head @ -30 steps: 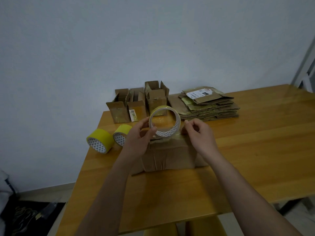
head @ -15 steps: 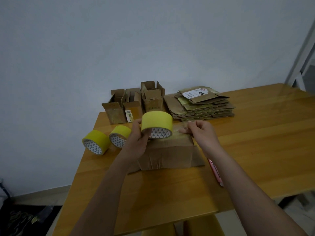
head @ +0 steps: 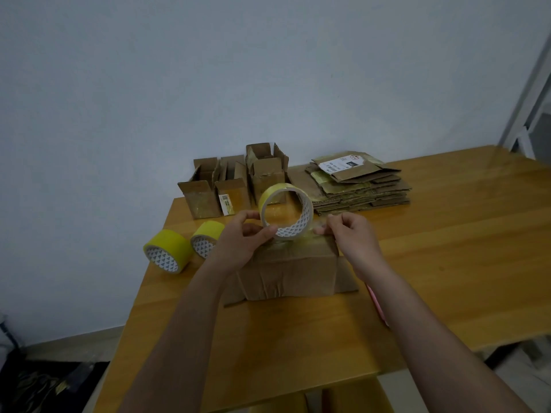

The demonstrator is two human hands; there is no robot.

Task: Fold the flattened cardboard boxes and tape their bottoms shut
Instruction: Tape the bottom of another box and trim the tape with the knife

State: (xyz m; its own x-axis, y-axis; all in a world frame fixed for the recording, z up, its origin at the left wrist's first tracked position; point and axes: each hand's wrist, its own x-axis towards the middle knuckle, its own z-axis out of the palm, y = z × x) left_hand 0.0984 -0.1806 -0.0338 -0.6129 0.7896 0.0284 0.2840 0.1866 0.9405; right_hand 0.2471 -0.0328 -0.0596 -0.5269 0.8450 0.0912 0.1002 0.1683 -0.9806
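Observation:
A folded cardboard box [head: 287, 271] stands upside down on the wooden table [head: 447, 263], its bottom flaps facing up. My left hand [head: 241, 239] grips a yellow tape roll [head: 286, 214] held on edge over the box's top, the hole facing me. My right hand [head: 351, 231] pinches the free end of the tape at the box's right top edge. A short strip of clear tape runs between the roll and those fingers. Flattened boxes [head: 357, 186] lie stacked at the back of the table.
Two more yellow tape rolls [head: 168, 250] [head: 207, 238] lie left of the box. Three folded open boxes [head: 235, 183] stand at the back near the wall. A pink cutter [head: 377, 302] lies partly under my right forearm. The table's left edge is close.
My left hand has turned the roll from lying flat back onto its edge, hole toward me. My right hand has stayed pinching the tape end at the box's right edge.

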